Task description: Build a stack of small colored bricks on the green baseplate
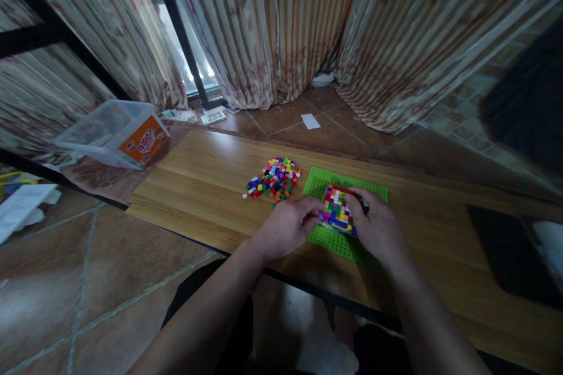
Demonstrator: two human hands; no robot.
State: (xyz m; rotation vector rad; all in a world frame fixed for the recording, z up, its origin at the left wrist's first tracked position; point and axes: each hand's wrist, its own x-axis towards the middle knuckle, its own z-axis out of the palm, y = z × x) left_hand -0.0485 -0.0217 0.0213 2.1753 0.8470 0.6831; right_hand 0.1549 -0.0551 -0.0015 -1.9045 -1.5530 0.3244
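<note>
A block built of many-coloured toy bricks [338,206] sits on the green baseplate [334,241]. My right hand [375,221] is wrapped around the block's right side, with its fingers over the far right corner. At the left edge of the block, my left hand [294,220] is closed in a pinch. A small purple brick [321,217] shows at its fingertips, touching or very near the block. My hands hide parts of the block's sides and of the baseplate.
Loose coloured bricks [277,177] lie in a pile left of the baseplate on the wooden table [197,176]. A dark flat mat [510,252] is at the right. A clear plastic bin [109,135] with an orange label stands beyond the table's left end. Curtains [281,29] hang behind.
</note>
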